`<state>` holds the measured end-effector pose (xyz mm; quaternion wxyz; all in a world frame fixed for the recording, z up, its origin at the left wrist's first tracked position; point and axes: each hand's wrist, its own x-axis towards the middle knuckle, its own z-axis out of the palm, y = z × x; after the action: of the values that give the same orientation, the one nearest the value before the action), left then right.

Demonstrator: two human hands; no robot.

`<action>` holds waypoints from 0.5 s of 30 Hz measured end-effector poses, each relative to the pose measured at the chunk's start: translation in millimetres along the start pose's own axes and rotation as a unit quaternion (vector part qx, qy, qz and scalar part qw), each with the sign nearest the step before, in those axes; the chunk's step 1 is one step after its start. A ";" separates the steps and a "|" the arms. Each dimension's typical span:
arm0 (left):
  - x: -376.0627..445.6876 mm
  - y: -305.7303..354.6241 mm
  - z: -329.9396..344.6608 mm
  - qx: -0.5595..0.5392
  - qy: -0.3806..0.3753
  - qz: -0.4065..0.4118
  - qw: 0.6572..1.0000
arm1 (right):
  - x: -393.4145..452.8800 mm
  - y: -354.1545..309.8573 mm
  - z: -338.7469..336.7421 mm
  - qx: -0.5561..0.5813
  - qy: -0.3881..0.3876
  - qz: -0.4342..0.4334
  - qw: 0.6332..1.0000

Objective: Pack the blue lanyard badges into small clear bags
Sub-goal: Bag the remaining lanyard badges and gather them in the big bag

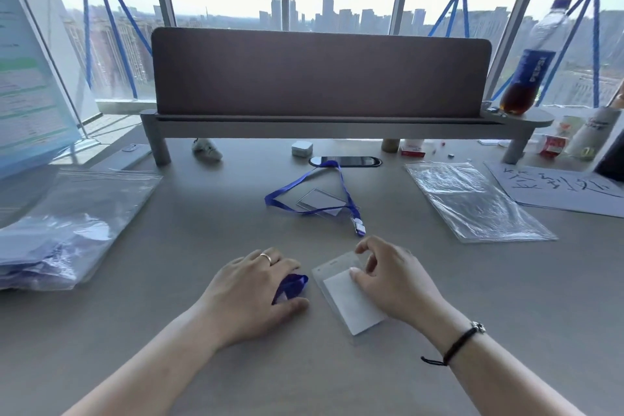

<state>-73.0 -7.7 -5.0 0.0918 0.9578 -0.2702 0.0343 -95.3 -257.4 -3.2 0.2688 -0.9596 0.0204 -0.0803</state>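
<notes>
My left hand (pixel 256 284) rests on the counter (pixel 202 230) with its fingers curled over a bunched blue lanyard (pixel 292 284), part of which shows between the fingertips and the thumb. My right hand (pixel 391 280) sits just beside it, thumb and fingertips pinching the top edge of a clear badge holder (pixel 351 300) that lies flat on the counter with a white card inside. The two hands are apart, the holder lying between them. Farther out, near the middle of the counter, a second blue lanyard (pixel 304 192) lies spread in a loose loop over another clear badge holder (pixel 319 201), its clip (pixel 358 226) pointing toward my right hand. To the right, a stack of small clear zip bags (pixel 472 199) lies flat, touching or just beside a sheet of white paper with handwritten characters (pixel 557 189). At the left, a large clear bag (pixel 74 219) holds more blue lanyards and badge holders. Behind these stands a brown desk divider (pixel 320 71) on a grey shelf, with a soft drink bottle (pixel 530 67) at its right end. A dark phone (pixel 347 161) lies under the shelf, at the far tip of the spread lanyard.
</notes>
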 end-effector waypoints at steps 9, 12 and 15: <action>22.7 23.4 -27.8 -0.121 -0.016 -0.037 0.992 | -1.7 18.3 -23.2 0.041 -0.050 -0.011 0.998; 48.5 39.7 -24.1 -0.153 -0.017 -0.035 0.987 | 7.8 41.5 -30.6 0.057 -0.021 0.001 0.998; 79.1 65.7 -15.5 -0.161 -0.022 -0.007 0.987 | 20.4 67.4 -42.8 0.053 0.034 0.024 0.998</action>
<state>-40.3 -100.1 29.7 0.2388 0.9329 -0.2677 -0.0317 -82.0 -338.6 0.8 0.3205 -0.9400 0.0478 -0.1072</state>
